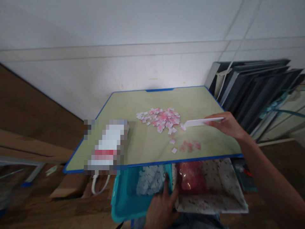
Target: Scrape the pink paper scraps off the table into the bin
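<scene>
My right hand is closed on the handle end of a white flat scraper, held over the right part of the pale-green table. The scraper's tip is at a small pink-and-white square at the right side of a loose pile of such squares. Two more squares lie nearer the front edge, close to pink stains. Below the table, my left hand grips the rim of the teal basin, where it meets a speckled white box. White pieces lie inside the basin.
A bag of something red lies in the white box. On the table's left stands a blurred-out white device with a white cable. Dark flat panels lean at the right against the wall. Cardboard lies on the floor.
</scene>
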A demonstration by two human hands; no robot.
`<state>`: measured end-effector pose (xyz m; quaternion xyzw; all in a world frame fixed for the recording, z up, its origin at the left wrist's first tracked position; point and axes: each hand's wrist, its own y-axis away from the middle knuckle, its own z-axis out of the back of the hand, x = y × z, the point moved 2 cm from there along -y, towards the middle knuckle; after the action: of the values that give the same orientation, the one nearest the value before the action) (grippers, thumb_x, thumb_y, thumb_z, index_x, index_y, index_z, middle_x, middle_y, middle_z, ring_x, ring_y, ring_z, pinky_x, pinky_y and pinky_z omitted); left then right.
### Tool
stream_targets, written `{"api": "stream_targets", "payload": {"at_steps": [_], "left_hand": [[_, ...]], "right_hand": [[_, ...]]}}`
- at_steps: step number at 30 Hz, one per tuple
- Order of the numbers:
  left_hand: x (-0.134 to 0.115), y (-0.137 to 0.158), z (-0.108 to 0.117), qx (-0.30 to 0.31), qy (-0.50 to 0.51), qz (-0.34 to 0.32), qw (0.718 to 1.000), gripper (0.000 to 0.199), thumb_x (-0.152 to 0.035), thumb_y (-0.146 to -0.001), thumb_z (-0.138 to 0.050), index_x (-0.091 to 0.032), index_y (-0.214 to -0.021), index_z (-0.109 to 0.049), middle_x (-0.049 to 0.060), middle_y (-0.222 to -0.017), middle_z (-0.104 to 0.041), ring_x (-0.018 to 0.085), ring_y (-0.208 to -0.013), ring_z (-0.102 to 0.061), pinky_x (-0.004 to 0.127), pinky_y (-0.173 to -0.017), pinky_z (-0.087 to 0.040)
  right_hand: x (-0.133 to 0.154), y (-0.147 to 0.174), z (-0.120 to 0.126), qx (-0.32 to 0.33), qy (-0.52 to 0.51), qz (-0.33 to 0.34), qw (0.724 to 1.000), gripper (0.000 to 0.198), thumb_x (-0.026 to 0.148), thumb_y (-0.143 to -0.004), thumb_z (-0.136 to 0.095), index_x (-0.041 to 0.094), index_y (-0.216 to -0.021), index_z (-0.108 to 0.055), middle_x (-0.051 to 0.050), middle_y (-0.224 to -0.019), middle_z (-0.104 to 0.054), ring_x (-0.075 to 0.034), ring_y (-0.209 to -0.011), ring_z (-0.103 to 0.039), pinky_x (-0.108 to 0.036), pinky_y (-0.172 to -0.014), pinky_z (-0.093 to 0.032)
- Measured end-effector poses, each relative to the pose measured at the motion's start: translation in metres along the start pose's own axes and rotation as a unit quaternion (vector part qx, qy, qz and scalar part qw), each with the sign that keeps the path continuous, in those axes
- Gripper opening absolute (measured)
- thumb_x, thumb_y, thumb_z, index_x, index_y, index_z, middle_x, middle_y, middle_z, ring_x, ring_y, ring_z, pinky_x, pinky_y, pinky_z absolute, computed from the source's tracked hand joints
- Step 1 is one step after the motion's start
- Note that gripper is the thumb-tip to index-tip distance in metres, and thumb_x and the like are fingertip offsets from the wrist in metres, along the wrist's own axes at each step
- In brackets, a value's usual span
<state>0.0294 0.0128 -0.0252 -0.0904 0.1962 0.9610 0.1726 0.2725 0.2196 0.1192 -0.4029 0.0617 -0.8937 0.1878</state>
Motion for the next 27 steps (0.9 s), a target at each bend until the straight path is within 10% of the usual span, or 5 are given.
{"api": "stream_targets", "payload": {"at_steps": [27], "left_hand": [[0.001, -0.001, -0.001, 0.008, 0.006, 0.005, 1.0, 0.089, -0.03, -0.064, -0.064, -0.031, -0.134, -0.008, 0.024, -0.14, -0.005, 0.029, -0.088, -0.057, 0.038, -0.07, -0.046]], "right_hand": [[-0.014, 0.017, 0.003, -0.044, -0.043, -0.046, 0.997, 0.028, 0.041, -0.065, -0.064, 0.016, -0.076, -0.07, -0.006, -0.073, -0.07, -0.019, -0.058, -0.061, -0.027, -0.049, -0.044]]}}
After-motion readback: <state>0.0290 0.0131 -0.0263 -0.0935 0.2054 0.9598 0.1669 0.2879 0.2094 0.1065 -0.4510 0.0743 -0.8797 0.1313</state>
